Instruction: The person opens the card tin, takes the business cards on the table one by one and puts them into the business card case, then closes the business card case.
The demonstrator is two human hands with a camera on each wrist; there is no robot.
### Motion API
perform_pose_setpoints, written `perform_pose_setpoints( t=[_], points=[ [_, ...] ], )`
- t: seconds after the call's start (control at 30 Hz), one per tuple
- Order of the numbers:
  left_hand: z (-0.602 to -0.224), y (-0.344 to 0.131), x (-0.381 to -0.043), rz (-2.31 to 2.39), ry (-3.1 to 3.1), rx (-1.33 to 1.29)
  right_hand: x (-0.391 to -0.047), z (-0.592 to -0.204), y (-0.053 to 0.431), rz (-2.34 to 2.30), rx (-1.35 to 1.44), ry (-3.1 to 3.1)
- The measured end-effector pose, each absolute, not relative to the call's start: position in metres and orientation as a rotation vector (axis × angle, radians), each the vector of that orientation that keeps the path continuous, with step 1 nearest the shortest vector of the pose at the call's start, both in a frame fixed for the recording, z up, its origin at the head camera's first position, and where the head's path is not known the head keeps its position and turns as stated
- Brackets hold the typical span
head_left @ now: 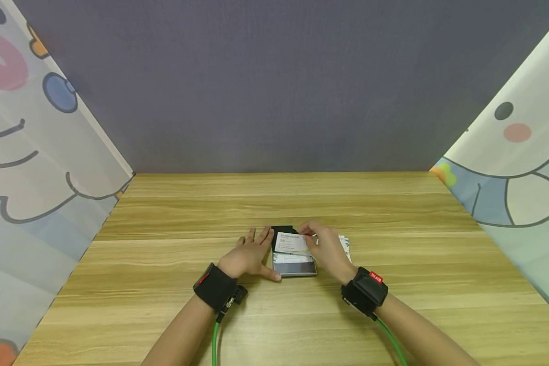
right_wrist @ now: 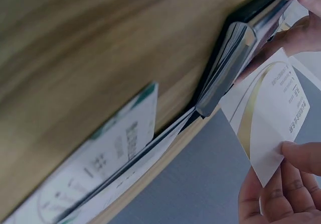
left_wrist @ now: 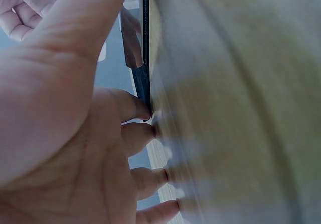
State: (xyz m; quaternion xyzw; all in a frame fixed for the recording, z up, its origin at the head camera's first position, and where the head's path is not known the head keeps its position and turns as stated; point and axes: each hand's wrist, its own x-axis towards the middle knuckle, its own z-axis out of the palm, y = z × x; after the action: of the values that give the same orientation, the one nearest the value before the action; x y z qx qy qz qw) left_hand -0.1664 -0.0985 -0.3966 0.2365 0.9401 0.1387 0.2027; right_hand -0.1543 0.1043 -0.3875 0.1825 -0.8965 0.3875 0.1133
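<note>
A business card (head_left: 289,243), white with a gold curve along it, is pinched between the thumb and fingers of my right hand (head_left: 327,249). It is held over a small card case (head_left: 295,269), black with a shiny metallic lower part, which lies on the table with cards in it. My left hand (head_left: 251,256) rests at the case's left side with its fingers extended. Its thumb touches the lower left corner and its fingertips are along the left edge. In the right wrist view, the held card (right_wrist: 278,108) stands tilted above the case (right_wrist: 228,68).
More white business cards (head_left: 344,245) lie on the wooden table (head_left: 187,218) to the right of the case, partly behind my right hand. A grey panel (head_left: 274,91) stands along the table's far edge. Cartoon-printed sheets (head_left: 508,152) flank both sides. Green cables trail from both wrist straps.
</note>
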Motion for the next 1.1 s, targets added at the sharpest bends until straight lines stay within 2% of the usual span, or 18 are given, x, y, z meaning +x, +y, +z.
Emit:
perform_pose_setpoints(
  t=[1.1],
  points=[
    [-0.396,-0.1,-0.167,0.389,2.623,0.686,-0.15,-0.403,0.102,0.876,0.777,-2.93]
  ],
)
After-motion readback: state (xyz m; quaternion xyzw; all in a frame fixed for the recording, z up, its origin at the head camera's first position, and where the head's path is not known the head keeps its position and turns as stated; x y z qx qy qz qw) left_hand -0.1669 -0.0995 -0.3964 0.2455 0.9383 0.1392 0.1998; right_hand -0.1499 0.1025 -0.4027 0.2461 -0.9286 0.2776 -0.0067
